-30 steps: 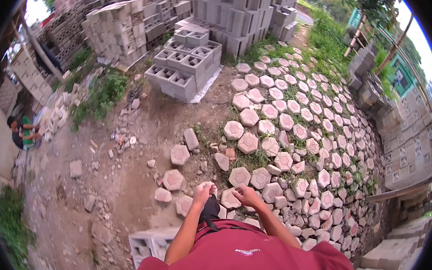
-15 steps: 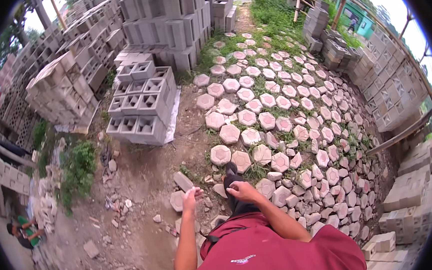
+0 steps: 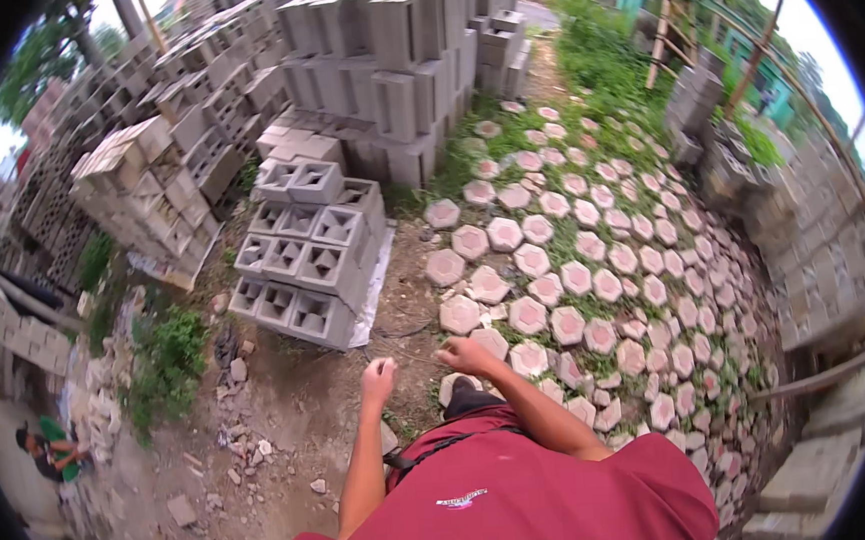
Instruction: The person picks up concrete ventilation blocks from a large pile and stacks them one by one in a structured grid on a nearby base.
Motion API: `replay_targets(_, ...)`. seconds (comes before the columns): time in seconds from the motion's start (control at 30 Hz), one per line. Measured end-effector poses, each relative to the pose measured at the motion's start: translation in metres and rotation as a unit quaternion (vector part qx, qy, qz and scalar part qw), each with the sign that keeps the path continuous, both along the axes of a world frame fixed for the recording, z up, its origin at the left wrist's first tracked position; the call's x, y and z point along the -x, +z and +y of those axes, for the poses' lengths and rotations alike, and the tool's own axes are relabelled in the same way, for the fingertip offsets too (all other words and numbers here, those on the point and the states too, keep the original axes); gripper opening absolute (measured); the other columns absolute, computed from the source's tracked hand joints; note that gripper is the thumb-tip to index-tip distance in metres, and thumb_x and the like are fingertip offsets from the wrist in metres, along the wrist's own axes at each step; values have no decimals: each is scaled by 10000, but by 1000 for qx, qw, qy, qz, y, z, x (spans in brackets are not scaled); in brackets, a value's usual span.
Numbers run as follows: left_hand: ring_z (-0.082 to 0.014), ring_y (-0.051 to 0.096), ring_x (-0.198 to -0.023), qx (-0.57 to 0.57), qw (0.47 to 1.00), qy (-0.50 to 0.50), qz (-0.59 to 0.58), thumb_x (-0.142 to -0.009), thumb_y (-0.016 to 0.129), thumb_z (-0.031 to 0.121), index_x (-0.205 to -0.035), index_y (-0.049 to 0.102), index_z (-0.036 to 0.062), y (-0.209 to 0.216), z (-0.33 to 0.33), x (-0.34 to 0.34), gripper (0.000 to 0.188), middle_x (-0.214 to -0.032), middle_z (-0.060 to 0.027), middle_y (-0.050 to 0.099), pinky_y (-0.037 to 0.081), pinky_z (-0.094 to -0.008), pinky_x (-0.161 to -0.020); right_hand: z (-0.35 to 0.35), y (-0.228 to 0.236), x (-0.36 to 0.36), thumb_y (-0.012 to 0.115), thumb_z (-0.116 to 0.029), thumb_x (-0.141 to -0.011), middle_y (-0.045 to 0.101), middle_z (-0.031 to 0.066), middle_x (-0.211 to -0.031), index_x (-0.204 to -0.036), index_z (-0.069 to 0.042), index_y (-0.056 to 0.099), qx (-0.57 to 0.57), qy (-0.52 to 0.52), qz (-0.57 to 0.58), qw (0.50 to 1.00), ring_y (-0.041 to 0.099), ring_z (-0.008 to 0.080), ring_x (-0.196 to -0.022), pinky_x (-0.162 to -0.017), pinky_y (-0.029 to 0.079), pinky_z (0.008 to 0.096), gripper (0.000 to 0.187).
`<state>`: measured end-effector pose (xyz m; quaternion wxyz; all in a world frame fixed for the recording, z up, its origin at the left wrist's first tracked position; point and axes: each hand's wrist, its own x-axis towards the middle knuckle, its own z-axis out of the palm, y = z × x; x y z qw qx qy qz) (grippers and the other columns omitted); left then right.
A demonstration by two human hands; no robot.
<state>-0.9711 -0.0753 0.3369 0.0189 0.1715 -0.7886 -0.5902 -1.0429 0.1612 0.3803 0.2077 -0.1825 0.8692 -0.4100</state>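
My left hand (image 3: 379,377) is raised in front of me over the dirt, its fingers curled in with nothing showing in them. To its right, my right hand (image 3: 464,356) hangs near the paving's edge, also loosely closed and seemingly bare. Neither touches anything. Ahead of both stands a low stack of grey hollow concrete blocks (image 3: 318,273) on a white sheet (image 3: 374,292). Hexagonal pavers (image 3: 527,316) with reddish centres lie in rows at the right. Below my right hand my dark shoe (image 3: 459,387) shows on the ground.
A taller block stack (image 3: 408,91) rises behind the low one. More blocks (image 3: 141,195) line the far left, and a patterned block wall (image 3: 817,248) the right. Rubble (image 3: 249,448) and weeds (image 3: 170,354) lie at left. Another person (image 3: 49,452) sits at the far left edge.
I have moved forward, so the low block stack is nearer. My left hand's fingers, spread before, have curled in. My right hand stays curled and reaches slightly farther ahead.
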Motion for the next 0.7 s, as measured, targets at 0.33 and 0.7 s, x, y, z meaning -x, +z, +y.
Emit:
replay_targets(0.33,-92,585,-695,-196,976,75,-61,-893,541,292,-930,604,39,34,8,139,263,-826,-38,654,435,-222,-576,-35,-8,161,567,-363,-861,653,143,-805,-966,47,628,47,13,-100,994,619,198,-752,-681,476,326,428)
replay_targets(0.7,-114,600,-745,-248,959,57,-124,-888,501,368,-962,596,56,-2,-111,355,334,-885,-47,651,465,-267,-634,-112,-42,383,529,-339,-906,645,71,-872,-1019,6,590,120,-64,-234,963,608,142,-752,-662,484,280,368)
